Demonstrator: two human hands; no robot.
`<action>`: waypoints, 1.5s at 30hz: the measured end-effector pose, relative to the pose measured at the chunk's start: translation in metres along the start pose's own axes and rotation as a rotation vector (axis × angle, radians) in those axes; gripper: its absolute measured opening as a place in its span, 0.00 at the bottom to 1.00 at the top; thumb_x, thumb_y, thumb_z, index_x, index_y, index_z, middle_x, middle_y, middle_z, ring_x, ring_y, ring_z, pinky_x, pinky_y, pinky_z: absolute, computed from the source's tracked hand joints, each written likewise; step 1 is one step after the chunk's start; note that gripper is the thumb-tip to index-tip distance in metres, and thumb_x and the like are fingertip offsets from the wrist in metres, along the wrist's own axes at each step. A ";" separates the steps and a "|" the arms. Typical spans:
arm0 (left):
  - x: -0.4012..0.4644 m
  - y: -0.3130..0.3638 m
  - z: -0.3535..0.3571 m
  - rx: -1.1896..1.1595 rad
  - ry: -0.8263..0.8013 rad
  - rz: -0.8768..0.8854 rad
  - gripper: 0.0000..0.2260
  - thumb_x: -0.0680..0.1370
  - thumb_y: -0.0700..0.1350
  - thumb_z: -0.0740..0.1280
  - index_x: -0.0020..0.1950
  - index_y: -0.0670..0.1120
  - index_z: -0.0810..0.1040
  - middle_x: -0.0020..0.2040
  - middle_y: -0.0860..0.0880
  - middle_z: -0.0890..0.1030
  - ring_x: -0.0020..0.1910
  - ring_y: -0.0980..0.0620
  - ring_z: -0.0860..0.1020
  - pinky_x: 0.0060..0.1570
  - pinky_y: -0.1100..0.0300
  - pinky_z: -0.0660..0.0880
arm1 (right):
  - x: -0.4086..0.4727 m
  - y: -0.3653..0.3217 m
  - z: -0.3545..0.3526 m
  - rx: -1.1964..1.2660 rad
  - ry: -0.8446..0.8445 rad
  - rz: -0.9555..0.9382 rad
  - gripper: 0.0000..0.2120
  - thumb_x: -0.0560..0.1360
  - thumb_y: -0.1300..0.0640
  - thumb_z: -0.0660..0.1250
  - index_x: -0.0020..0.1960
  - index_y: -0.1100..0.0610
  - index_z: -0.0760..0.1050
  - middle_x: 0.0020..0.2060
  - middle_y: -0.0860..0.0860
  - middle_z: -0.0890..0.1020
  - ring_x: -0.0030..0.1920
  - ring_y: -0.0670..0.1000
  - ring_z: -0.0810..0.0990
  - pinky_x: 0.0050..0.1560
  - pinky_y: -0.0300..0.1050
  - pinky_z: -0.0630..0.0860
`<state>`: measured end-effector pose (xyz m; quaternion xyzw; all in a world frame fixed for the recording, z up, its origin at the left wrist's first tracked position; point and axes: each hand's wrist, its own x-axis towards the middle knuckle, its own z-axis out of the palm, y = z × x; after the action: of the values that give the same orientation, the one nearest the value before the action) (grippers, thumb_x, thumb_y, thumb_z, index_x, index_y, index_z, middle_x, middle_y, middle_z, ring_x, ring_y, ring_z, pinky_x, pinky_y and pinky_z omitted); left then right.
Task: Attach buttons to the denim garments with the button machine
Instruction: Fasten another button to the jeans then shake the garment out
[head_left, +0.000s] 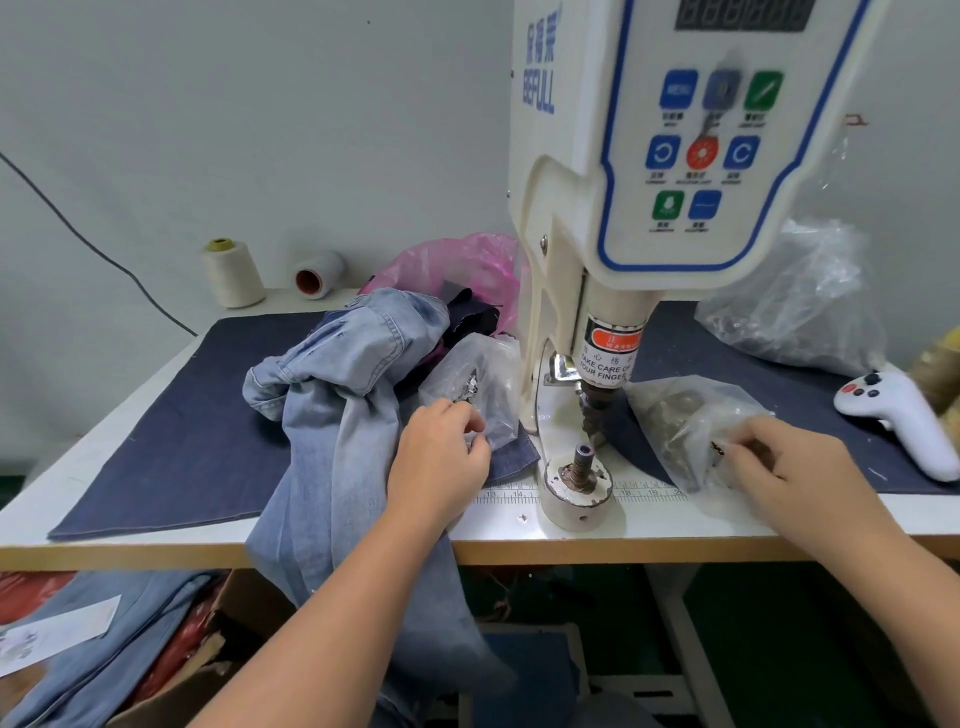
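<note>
A cream button machine (597, 291) stands at the table's middle, its lower die post (582, 465) bare under the punch. A light-blue denim garment (343, 395) lies heaped to its left and hangs over the front edge. My left hand (441, 457) rests on the denim with its fingertips in a clear bag of small silver parts (472, 387). My right hand (779, 457) pinches a small dark button inside a clear bag of brass buttons (685, 421) right of the machine.
A dark denim cloth (197, 415) covers the white table (675, 530). Two thread spools (234, 273) stand at the back left beside a pink bag (467, 265). A white handheld controller (898, 410) and a crumpled clear bag (800, 301) lie at the right. More denim (104, 649) sits below.
</note>
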<state>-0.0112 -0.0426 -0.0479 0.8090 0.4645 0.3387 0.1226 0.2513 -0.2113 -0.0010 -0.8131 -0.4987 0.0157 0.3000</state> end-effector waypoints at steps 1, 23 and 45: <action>0.000 0.000 0.000 -0.002 0.000 -0.002 0.04 0.76 0.41 0.65 0.48 0.46 0.79 0.46 0.52 0.76 0.49 0.51 0.72 0.48 0.59 0.68 | -0.003 -0.002 -0.002 0.040 0.048 -0.017 0.10 0.76 0.57 0.67 0.36 0.48 0.75 0.29 0.47 0.80 0.31 0.49 0.77 0.31 0.46 0.70; 0.000 0.000 0.000 -0.005 0.002 -0.019 0.04 0.76 0.41 0.65 0.48 0.47 0.78 0.45 0.54 0.74 0.49 0.52 0.71 0.47 0.61 0.64 | -0.019 -0.092 0.047 1.317 -0.158 0.327 0.04 0.73 0.70 0.70 0.42 0.63 0.81 0.35 0.59 0.84 0.28 0.47 0.79 0.29 0.38 0.77; 0.000 0.000 0.000 -0.015 -0.002 -0.033 0.05 0.76 0.41 0.65 0.49 0.46 0.79 0.47 0.52 0.76 0.50 0.50 0.72 0.49 0.58 0.69 | -0.023 -0.102 0.055 1.275 -0.056 0.265 0.13 0.71 0.72 0.71 0.42 0.54 0.77 0.32 0.54 0.83 0.27 0.48 0.78 0.28 0.40 0.75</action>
<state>-0.0111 -0.0432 -0.0479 0.8008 0.4748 0.3393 0.1349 0.1403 -0.1710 -0.0003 -0.5295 -0.2949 0.3664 0.7059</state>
